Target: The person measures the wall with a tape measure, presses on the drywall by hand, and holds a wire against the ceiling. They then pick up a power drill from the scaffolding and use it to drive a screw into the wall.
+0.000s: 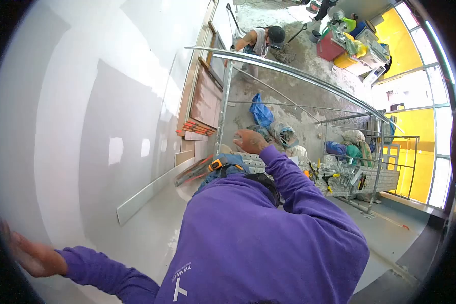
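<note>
While the left hand extends, opened flat, beside the white-and-grey panelled wall at left, contact unclear, the loosely curled right hand is near the perforated grey metal platform; I cannot tell whether it grips anything. Far beyond the silver tubular guardrail, a dark-capped person bends.

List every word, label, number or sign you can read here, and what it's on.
"Y": large letter on the purple top.
"YANN...": word beside that letter, same top; its ending is too blurred to read.
Smaller line beside the word: too small to read.
I can read no other text.
</note>
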A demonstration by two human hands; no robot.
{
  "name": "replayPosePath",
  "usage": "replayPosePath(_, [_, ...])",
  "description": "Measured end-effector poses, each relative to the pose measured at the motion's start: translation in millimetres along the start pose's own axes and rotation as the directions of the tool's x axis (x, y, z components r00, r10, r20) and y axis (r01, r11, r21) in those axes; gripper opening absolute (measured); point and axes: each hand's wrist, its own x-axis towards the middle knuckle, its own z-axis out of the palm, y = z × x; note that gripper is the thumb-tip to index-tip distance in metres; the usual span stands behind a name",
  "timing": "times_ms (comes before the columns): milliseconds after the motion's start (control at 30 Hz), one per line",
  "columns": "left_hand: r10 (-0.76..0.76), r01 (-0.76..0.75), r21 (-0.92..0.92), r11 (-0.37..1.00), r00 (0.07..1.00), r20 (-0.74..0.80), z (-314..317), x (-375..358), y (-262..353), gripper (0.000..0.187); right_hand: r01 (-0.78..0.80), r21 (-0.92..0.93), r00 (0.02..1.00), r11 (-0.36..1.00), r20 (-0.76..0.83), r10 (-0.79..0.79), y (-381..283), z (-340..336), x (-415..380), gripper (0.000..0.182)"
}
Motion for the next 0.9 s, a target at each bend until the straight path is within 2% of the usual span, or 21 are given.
replayPosePath(67, [0.097, -0.097, 0.149, 0.984, 0.995, 0.001, 16.1, 22.6, -25.6, 0.028, -0.013, 0.002, 1.0, 1.0, -0.002, 0.013, 7.7, -4.1, 6.8, 0.044])
replayPosePath(167, [0.316, -0.318, 0.362, 0.876, 0.946, 0.065, 49.1, 48.0, -71.6, 0.025, -0.039, -0.024, 0.998, 0.999, 0.049, 0.04, 4.8, -13.9, 25.2, 0.045])
replayPosePath(267, [0.432, -0.444, 0.455, 0.772, 0.891, 0.138, 79.0, 64.6, -106.6, 0.024, 0.021, -0.109, 0.999, 0.994, 0.032, -0.017, 4.1, -4.5, 45.4, 0.046])
replayPosePath(333, [0.448, -0.474, 0.471, 0.744, 0.877, 0.174, 83.1, 69.0, -116.0, 0.026, 0.021, -0.17, 0.985, 0.985, 0.173, 0.009, -0.8, -1.8, 68.3, 0.043])
replayPosePath(367, [0.428, -0.456, 0.467, 0.758, 0.887, 0.172, 82.4, 68.9, -108.4, 0.027, 0.088, -0.163, 0.988, 0.983, 0.143, -0.064, -8.4, 5.4, 80.7, 0.039])
replayPosePath(400, [0.397, -0.431, 0.473, 0.769, 0.901, 0.175, 79.4, 68.2, -102.3, 0.028, 0.104, -0.15, 0.955, 0.983, 0.291, -0.057, -29.1, -2.2, 97.5, 0.038])
replayPosePath(433, [0.324, -0.346, 0.443, 0.827, 0.938, 0.127, 84.7, 63.6, -90.0, 0.026, 0.129, -0.1, 0.969, 0.987, 0.225, -0.104, -57.4, -11.8, 102.4, 0.039])
replayPosePath(500, [0.312, -0.331, 0.439, 0.835, 0.943, 0.116, 85.7, 65.4, -87.9, 0.022, 0.495, -0.074, 0.866, 0.866, 0.125, -0.485, -37.1, 36.5, 153.5, 0.041])
replayPosePath(533, [0.308, -0.319, 0.407, 0.856, 0.947, 0.093, 83.9, 70.6, -80.5, 0.02, 0.579, -0.114, 0.814, 0.807, 0.139, -0.564, -31.7, 70.8, 194.5, 0.046])
replayPosePath(567, [0.271, -0.293, 0.367, 0.883, 0.956, 0.11, 81.2, 74.8, -76.2, 0.016, 0.559, -0.053, 0.816, 0.827, 0.21, -0.538, -71.5, 59.1, 208.2, 0.04])
replayPosePath(600, [0.295, -0.329, 0.447, 0.832, 0.944, 0.146, 76.9, 74.8, -70.7, 0.02, 0.604, -0.04, 0.773, 0.796, 0.27, -0.574, -121.3, 41.5, 218.9, 0.039])
replayPosePath(633, [0.28, -0.334, 0.452, 0.827, 0.942, 0.183, 71.4, 76.5, -72.5, 0.021, 0.616, -0.044, 0.752, 0.786, 0.329, -0.571, -157.4, 31.5, 224.1, 0.038])
replayPosePath(700, [0.271, -0.335, 0.469, 0.817, 0.942, 0.2, 68.0, 72.8, -78.1, 0.022, 0.749, 0.033, 0.622, 0.662, 0.312, -0.718, -212.0, 39.3, 250.3, 0.037])
replayPosePath(733, [0.265, -0.331, 0.468, 0.82, 0.943, 0.201, 70.0, 71.5, -78.8, 0.022, 0.79, 0.027, 0.578, 0.612, 0.298, -0.759, -237.5, 40.5, 256.5, 0.036])
replayPosePath(833, [0.268, -0.35, 0.514, 0.783, 0.936, 0.23, 73.7, 72.2, -74.7, 0.023, 0.922, 0.034, 0.355, 0.386, 0.322, -0.877, -296.5, 53.7, 274.5, 0.036])
replayPosePath(900, [0.28, -0.341, 0.527, 0.779, 0.94, 0.195, 73.1, 70.8, -77.4, 0.021, 0.959, 0.078, 0.24, 0.274, 0.301, -0.923, -327.9, 66.1, 272.4, 0.037])
